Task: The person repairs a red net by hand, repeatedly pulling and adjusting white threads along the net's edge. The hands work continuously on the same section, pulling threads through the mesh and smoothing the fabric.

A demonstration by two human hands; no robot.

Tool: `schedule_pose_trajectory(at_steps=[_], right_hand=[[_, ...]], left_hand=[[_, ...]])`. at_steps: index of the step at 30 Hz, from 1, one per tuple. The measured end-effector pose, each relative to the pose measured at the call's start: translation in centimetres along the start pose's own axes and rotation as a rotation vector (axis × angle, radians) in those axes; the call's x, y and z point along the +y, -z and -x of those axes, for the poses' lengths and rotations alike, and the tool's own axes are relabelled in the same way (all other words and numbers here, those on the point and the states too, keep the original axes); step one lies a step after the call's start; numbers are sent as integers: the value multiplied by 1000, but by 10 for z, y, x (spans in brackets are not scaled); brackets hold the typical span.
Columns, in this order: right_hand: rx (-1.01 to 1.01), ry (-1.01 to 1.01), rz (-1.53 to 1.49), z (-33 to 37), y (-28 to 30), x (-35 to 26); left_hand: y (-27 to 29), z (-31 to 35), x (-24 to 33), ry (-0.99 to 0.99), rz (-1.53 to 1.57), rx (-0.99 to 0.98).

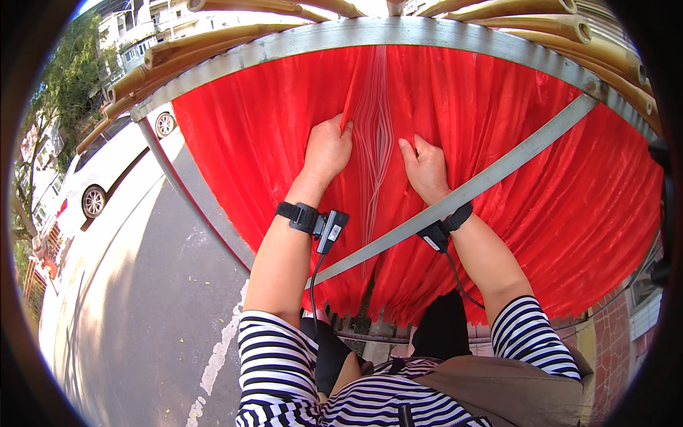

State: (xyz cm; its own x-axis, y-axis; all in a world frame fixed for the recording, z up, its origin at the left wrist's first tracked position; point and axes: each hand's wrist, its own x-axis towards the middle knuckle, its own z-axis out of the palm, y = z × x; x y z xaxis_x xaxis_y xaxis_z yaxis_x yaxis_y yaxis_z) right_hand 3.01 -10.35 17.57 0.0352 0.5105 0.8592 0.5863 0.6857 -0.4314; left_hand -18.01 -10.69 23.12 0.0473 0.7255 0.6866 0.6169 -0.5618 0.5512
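Note:
A large red, thin, pleated sheet (pixel 263 142) hangs in long folds from a curved grey metal bar. My left hand (pixel 329 151) is closed on the edge of a fold, left of centre. To its right, my right hand (pixel 428 171) pinches another fold between thumb and fingers. Between the two hands the red parts, and a bundle of fine white strands (pixel 375 135) runs down through the gap. Both hands are at about the same height, a short way apart. The fingertips of each hand are partly hidden by the sheet.
The curved metal bar (pixel 398 32) spans the top, with several bamboo poles (pixel 541 27) beyond it. A flat diagonal metal strip (pixel 512 153) crosses in front of the red sheet, close over my right wrist. On the left lie a grey road (pixel 156 285) and a parked white car (pixel 114 167).

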Motion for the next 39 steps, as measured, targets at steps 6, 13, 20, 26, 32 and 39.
schedule_pose_trajectory(at_steps=[6, 13, 20, 26, 32, 39], right_hand=[[20, -3, -43, 8, 23, -5], [45, -17, -71, 7, 30, 3], [53, -16, -34, 4, 34, 4], [69, 29, 19, 7, 43, 7], [66, 23, 70, 10, 31, 6], [-30, -17, 130, 30, 16, 9]], left_hand=[[1, 4, -3, -15, -5, 21], [4, 5, -7, 6, -36, 32], [7, 3, -10, 44, -24, 20], [9, 6, -11, 41, -18, 40], [-1, 11, -10, 16, -64, 58], [-15, 34, -9, 120, 22, -164]])
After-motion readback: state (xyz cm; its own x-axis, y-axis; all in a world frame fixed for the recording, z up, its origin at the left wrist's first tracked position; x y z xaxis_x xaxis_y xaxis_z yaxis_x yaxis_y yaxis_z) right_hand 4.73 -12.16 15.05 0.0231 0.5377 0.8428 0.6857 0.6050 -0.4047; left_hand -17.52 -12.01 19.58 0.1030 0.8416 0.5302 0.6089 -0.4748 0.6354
